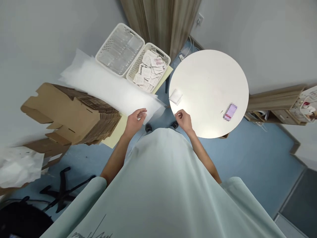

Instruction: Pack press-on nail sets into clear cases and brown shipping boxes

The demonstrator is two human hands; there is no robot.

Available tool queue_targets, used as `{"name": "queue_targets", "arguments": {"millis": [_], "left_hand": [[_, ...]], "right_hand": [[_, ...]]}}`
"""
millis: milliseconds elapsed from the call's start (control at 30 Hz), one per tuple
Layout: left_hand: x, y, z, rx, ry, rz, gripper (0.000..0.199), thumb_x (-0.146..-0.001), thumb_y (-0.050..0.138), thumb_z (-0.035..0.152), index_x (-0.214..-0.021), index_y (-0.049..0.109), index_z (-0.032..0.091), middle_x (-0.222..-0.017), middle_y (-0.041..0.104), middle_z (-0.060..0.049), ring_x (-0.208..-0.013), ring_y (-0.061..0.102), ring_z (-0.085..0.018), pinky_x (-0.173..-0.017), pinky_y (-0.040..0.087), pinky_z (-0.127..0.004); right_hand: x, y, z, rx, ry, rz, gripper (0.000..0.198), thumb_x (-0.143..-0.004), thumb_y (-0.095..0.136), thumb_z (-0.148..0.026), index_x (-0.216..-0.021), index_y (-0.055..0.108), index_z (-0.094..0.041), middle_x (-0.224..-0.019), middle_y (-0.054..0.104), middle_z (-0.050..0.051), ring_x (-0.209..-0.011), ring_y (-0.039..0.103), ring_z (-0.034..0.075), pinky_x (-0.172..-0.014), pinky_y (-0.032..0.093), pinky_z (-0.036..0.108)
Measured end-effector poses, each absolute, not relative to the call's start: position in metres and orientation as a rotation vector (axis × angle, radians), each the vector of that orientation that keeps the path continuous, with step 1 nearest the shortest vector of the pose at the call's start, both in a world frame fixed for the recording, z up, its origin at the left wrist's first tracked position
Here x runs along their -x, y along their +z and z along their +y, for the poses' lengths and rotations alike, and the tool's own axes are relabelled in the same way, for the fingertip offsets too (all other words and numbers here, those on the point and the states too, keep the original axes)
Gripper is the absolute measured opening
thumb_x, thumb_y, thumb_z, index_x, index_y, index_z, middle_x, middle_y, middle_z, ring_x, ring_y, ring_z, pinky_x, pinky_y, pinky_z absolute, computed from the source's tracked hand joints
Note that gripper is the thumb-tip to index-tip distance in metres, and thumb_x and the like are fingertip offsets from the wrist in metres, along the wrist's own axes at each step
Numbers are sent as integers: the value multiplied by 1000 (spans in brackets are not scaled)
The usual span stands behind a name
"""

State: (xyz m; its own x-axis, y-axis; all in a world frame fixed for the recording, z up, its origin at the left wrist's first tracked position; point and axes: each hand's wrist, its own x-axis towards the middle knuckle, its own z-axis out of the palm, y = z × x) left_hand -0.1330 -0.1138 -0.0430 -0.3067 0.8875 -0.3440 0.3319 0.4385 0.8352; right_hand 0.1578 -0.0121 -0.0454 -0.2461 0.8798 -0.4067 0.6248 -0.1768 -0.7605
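My left hand hovers by the near end of the white translucent sheets, its fingers loosely bent and apart from the thumb, with nothing in it. At the left edge of the round white table is my right hand, its fingers curled loosely and no object visible in them. Just beyond that hand, a small white folded packet lies on the tabletop. A blurred-out purple phone-like object rests farther right on the same table.
Two white baskets stand at the back: one holds clear plastic pieces, the other printed white cards. A stack of folded brown cardboard boxes lies at left. Below it is a black wheeled chair base. A wooden shelf stands at right.
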Motion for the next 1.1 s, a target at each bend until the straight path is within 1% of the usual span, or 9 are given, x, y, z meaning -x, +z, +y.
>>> {"name": "queue_targets", "arguments": {"millis": [200, 367, 567, 700, 800, 867, 933, 1033, 1100], "left_hand": [[228, -37, -175, -981, 918, 2143, 36, -104, 62, 36, -133, 76, 20, -140, 83, -15, -124, 81, -29, -118, 64, -47], [305, -55, -226, -924, 762, 2421, 29, -97, 75, 36, -122, 78, 21, -134, 81, -16, -125, 79, -38, -119, 61, -59], [351, -86, -260, -964, 642, 2381, 30, -92, 86, 40, -118, 80, 26, -130, 80, -17, -136, 72, -44, -121, 57, -64], [352, -93, -266, -1035, 659, 2325, 33, -96, 82, 43, -123, 82, 25, -133, 78, -18, -138, 69, -44, -121, 57, -63], [350, -92, -266, -1043, 667, 2309, 29, -102, 71, 42, -121, 83, 23, -135, 78, -18, -135, 70, -42, -122, 55, -58], [350, -92, -265, -1032, 681, 2316, 30, -108, 61, 40, -118, 83, 22, -133, 79, -18, -131, 71, -40, -121, 55, -56], [349, -93, -262, -1020, 688, 2336, 33, -111, 53, 38, -114, 82, 22, -127, 80, -17, -128, 71, -39, -119, 55, -55], [345, -94, -256, -1028, 663, 2375, 36, -112, 47, 34, -112, 80, 21, -121, 79, -20, -126, 71, -41, -119, 53, -59], [338, -94, -253, -1037, 633, 2397, 38, -112, 44, 32, -114, 79, 19, -123, 77, -22, -129, 69, -42, -120, 51, -60]], "right_hand": [[-81, -13, -45, 1564, 1333, -1972, 23, -101, 59, -50, -99, 63, -27, -102, 81, 7, -96, 76, 25, -96, 64, 43], [-16, 4, -74, 1421, 1336, -2119, 29, -105, 58, -55, -103, 66, -27, -106, 81, 9, -100, 77, 26, -99, 65, 44], [44, 13, -100, 1332, 1359, -2318, 23, -107, 56, -46, -103, 68, -26, -107, 83, 8, -98, 78, 25, -98, 64, 41], [67, 15, -110, 1251, 1329, -2449, 22, -110, 54, -40, -109, 70, -25, -110, 83, 8, -99, 78, 24, -96, 62, 38], [85, 16, -115, 1168, 1280, -2591, 24, -112, 52, -36, -114, 72, -23, -115, 83, 9, -103, 78, 24, -97, 60, 37], [100, 15, -118, 1107, 1229, -2733, 28, -115, 49, -33, -120, 74, -22, -123, 83, 10, -107, 79, 25, -98, 60, 37], [119, 14, -121, 1050, 1154, -2916, 36, -118, 44, -30, -135, 75, -21, -133, 81, 12, -112, 79, 27, -100, 61, 39], [153, 10, -127, 970, 1007, -3217, 52, -119, 42, -26, -168, 58, -21, -143, 79, 15, -120, 79, 31, -104, 62, 44], [173, 4, -129, 925, 919, -3377, 61, -118, 41, -21, -179, 45, -21, -145, 78, 17, -124, 79, 34, -106, 63, 46]]}}
